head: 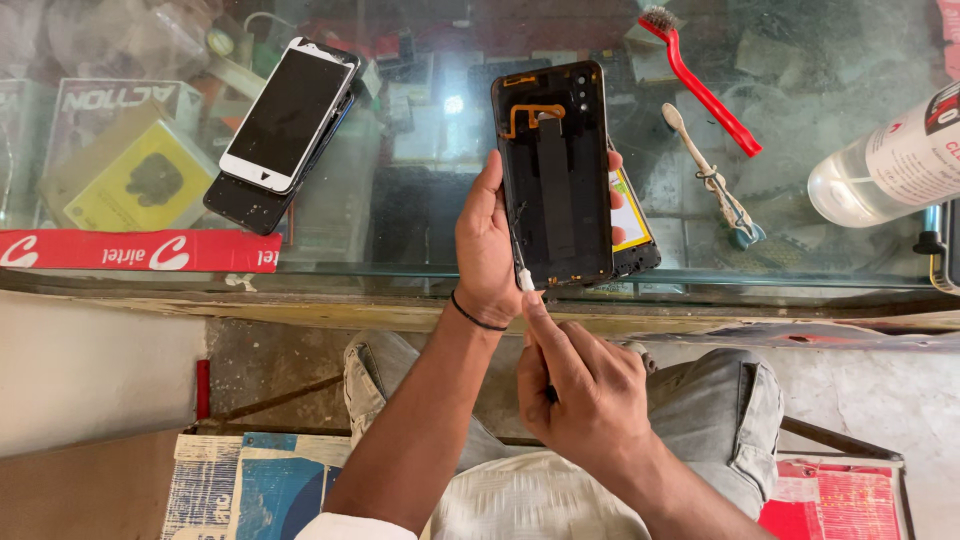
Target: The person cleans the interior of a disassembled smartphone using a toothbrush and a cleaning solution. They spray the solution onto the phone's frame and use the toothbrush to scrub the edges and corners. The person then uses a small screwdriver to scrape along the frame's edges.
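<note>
Black, one opened phone back [555,175] sits gripped mid-frame in the left hand [487,250], while the right hand [585,385] fingers pinch one white strip [524,280]; two stacked phones [280,125] lie upper left on the glass desk [420,230].

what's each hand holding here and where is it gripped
The left hand grips the black opened phone back panel by its long side edges. The right hand pinches a small white strip at the panel's lower left corner.
</note>
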